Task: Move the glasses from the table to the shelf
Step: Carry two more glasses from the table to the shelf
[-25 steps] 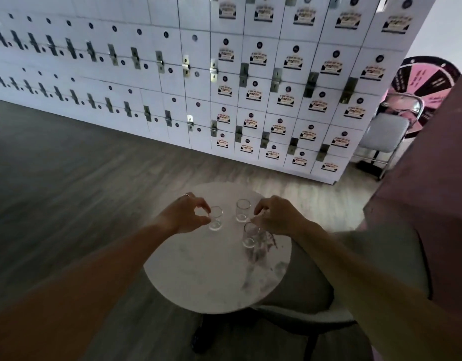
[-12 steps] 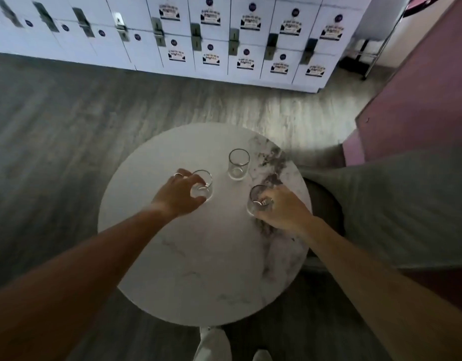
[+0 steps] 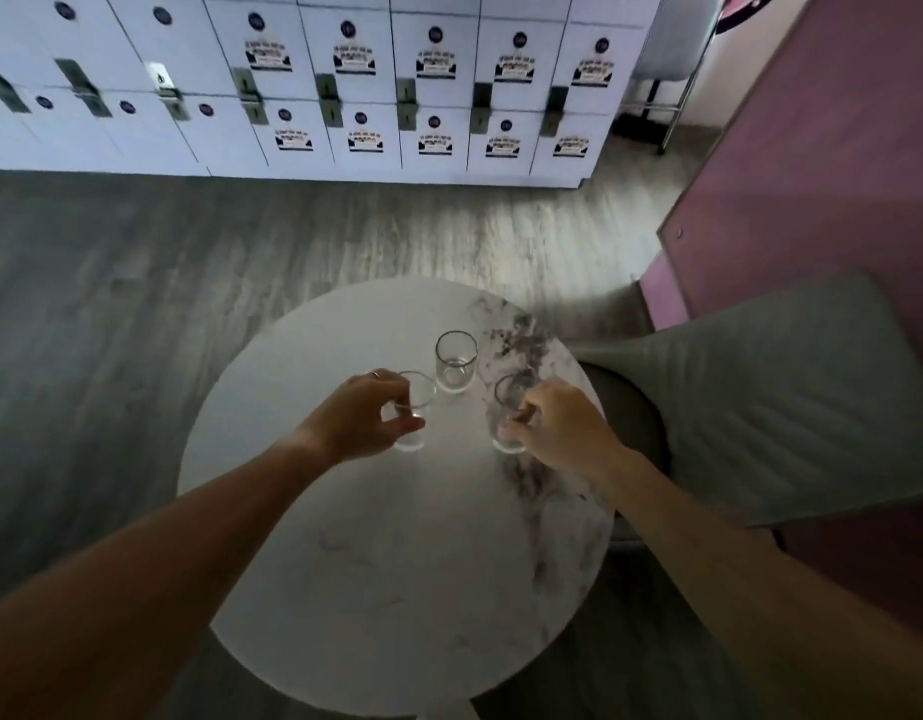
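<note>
Our left hand (image 3: 355,418) and right hand (image 3: 558,428) now each squeeze a glass (image 3: 415,407), tipped more than before.

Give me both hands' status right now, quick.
Left hand: closed around the left glass.
Right hand: closed around the right glass.
The middle glass stands untouched.
</note>
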`<state>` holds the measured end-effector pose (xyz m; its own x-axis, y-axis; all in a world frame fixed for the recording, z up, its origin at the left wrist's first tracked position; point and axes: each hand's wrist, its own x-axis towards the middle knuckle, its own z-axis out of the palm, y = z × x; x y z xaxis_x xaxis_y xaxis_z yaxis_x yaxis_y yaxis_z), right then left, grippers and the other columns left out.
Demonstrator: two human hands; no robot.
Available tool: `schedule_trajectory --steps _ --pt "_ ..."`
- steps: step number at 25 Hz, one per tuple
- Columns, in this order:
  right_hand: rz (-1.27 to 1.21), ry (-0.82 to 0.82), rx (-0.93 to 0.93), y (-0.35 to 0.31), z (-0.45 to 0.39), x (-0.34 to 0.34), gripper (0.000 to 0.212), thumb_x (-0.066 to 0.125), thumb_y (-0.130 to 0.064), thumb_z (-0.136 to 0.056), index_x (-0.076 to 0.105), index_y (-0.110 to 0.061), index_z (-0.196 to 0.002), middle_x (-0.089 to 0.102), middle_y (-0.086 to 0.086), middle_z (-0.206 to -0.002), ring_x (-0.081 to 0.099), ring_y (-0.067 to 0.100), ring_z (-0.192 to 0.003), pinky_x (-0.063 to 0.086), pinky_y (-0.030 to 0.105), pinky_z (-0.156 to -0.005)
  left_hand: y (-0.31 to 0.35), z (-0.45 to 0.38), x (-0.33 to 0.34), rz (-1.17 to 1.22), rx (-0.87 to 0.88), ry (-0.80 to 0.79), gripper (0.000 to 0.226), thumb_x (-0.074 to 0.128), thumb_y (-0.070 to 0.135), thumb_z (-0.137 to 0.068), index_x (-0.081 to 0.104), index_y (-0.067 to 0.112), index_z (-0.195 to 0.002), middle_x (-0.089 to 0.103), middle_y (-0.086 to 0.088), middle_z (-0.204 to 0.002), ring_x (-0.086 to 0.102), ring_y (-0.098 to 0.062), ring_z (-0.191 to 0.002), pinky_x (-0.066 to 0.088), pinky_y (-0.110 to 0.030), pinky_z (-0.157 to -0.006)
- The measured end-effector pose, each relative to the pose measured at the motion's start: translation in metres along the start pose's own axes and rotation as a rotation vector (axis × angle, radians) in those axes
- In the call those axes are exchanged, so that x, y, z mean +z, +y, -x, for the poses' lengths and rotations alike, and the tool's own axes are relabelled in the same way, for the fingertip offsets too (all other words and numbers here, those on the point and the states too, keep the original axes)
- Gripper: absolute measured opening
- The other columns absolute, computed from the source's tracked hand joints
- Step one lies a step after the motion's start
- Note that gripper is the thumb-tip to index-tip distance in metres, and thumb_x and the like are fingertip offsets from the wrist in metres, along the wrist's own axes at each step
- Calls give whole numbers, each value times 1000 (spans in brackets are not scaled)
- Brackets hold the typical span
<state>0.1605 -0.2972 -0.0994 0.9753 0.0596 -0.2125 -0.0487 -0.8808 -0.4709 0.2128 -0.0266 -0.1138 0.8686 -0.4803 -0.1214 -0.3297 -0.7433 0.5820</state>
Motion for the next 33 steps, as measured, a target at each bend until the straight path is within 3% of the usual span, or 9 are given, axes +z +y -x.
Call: schedule_trajectory --steps 3,6,8,13,17,20,22,27,33 --pt "-41 98 27 -4 17 -42 32 72 -41 -81 50 -23 -66 52 2 -85 52 18 -75 36 28 -62 44 -9 -32 -18 152 -45 22 78 37 -82 71 16 -87 71 1 -96 67 -18 -84 56 -40 -77" --pt "-88 216 53 -4 55 -88 23 70 -43 -85 55 -27 -76 50 -5 -85 52 14 -74 33 19 -57 98 -19 -51 -63 287 -20 23 77 39 -83 72 18 -91 72 3 -97 66 -14 -82 58 -36 -74" --pt "-108 305 86 1 100 -118 21 68 -44 -86 55 -30 -79 52 -3 -87 54 15 -76 37 23 -61 147 -19 -55 -83 361 9 25 77 41 -82 73 19 -92 71 4 -95 66 -13 -79 57 -32 -71" --pt "-96 579 251 25 262 -176 23 75 -37 -81 68 -15 -85 64 5 -88 60 21 -78 39 27 -67 296 14 -29 -101 624 7 32 80 40 -79 74 18 -101 73 7 -94 67 -10 -80 51 -18 -71" --pt "-44 751 393 36 424 -199 28 78 -34 -81 67 -8 -76 56 -6 -66 55 15 -64 39 26 -60 421 85 9 -9 896 -44 32 82 36 -79 73 13 -99 74 2 -92 66 -14 -79 55 -34 -74" --pt "-8 871 530 41 553 -201 20 74 -31 -85 65 -14 -80 60 -4 -76 59 14 -69 49 32 -62 514 154 44 51 1082 -158 41 74 47 -78 69 8 -86 72 -4 -82 63 -22 -72 51 -38 -69" --pt "20 940 618 42 631 -197 21 73 -35 -86 64 -16 -82 62 -2 -81 60 12 -71 47 27 -60 567 197 71 89 1140 -245 45 66 58 -76 64 13 -79 72 -6 -87 65 -26 -79 51 -40 -72" --pt "53 1091 898 38 806 -180 23 74 -41 -84 64 -21 -81 63 2 -89 61 16 -80 52 34 -69 685 306 145 158 1321 -445 38 73 42 -86 69 7 -99 71 -8 -97 63 -23 -82 51 -37 -78" --pt "31 1253 1142 50 966 -156 26 75 -41 -82 57 -25 -71 64 -2 -73 61 11 -64 48 28 -58 802 417 231 203 1518 -613 24 73 44 -85 63 23 -83 72 -3 -102 65 -19 -91 54 -44 -82"
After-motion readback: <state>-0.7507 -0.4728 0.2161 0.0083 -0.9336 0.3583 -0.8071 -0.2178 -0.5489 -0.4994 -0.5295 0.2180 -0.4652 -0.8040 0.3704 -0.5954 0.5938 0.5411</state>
